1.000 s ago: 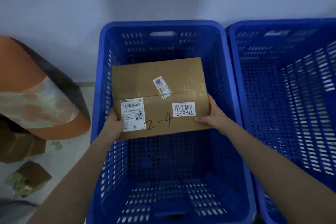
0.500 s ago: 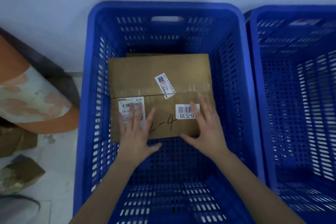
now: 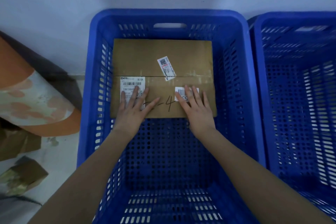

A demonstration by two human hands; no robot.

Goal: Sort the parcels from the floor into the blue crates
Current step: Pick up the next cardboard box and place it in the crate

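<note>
A brown cardboard parcel with white labels and "2-4" handwritten on it lies flat in the far half of a blue perforated crate. My left hand rests palm down on its near left part, over the shipping label, fingers spread. Palm down as well, my right hand lies on the near right part and covers the barcode sticker. Neither hand grips the parcel. The near half of the crate floor is bare.
A second blue crate stands directly to the right, nothing visible inside it. Behind both is a pale wall. On the floor at left lie an orange and patterned bundle and small brown parcels.
The parcel went from being held by its sides above the crate to lying flat inside it. Both hands let go and moved onto its top face.
</note>
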